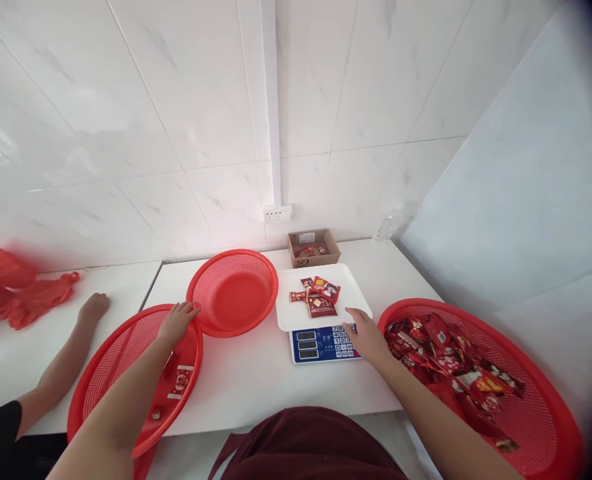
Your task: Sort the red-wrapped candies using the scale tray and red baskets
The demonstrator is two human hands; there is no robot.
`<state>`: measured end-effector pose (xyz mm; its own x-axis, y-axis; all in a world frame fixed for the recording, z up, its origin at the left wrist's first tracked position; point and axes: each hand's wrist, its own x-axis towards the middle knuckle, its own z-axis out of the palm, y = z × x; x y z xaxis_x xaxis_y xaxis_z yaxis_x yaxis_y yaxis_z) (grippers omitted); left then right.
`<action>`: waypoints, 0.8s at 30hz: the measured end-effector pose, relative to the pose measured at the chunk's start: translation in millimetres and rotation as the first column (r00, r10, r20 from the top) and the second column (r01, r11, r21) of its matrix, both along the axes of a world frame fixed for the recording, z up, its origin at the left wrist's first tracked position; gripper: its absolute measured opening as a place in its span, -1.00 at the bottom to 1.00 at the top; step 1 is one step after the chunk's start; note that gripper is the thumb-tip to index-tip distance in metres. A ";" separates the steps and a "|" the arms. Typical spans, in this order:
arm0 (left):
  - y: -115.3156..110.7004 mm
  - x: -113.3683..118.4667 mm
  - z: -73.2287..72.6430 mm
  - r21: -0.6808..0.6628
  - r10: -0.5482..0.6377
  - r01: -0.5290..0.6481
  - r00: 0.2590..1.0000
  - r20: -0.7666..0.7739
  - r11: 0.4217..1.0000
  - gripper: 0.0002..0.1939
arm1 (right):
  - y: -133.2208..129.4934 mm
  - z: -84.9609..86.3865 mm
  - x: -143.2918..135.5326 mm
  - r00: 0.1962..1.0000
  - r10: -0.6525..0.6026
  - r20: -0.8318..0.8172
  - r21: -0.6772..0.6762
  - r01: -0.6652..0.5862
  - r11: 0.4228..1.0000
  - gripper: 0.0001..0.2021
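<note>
My left hand [177, 322] is closed over the rim of the left red basket [196, 380], where it meets the middle red basket [233, 303]. The left basket holds a few red packets with white print, partly hidden by my forearm. My right hand [365, 333] is at the front right corner of the white weighing tray [289, 317], thumb and fingers apart, with no packet visible in it. Several small red snack packets [322, 307] lie on the tray. Below it shows the blue keypad panel of the digital scale [323, 345]; I cannot read its displays.
To the right, a large red basket [551, 413] holds many red packets [446, 360]. A cardboard box [315, 248] with packets stands by the wall, below a socket [278, 213]. Another person's arm [61, 367] rests at left, near red plastic bags [21, 287].
</note>
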<state>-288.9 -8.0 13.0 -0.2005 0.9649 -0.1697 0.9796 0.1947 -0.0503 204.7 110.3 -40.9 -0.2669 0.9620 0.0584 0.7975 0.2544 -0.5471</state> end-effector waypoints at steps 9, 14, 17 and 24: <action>19.1 119.4 -19.4 0.109 -0.047 0.005 0.921 0.387 0.994 -0.55 | 50.7 24.3 -47.2 0.917 -0.016 0.398 -0.081 0.053 0.995 -0.65; 4.0 175.9 -33.1 0.047 -0.018 -0.001 0.910 0.415 0.999 -0.45 | 56.6 21.2 -45.9 0.936 0.006 0.353 -0.095 0.029 0.995 -0.77; 0.8 174.5 -37.0 0.045 0.058 -0.081 0.925 0.375 0.996 -0.49 | 61.2 16.3 -43.6 0.950 -0.024 0.312 -0.113 0.062 0.992 -0.77; -3.4 154.8 -41.0 0.070 0.063 -0.092 0.938 0.342 0.993 -0.48 | 81.4 9.7 -46.4 0.966 -0.244 0.090 -0.172 0.256 0.951 -0.75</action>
<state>-134.0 -11.4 -28.0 -0.2202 0.9622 -0.1600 0.9173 0.2601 0.3016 158.3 191.7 -31.2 -0.0139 0.9912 -0.1320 0.8592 -0.0557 -0.5086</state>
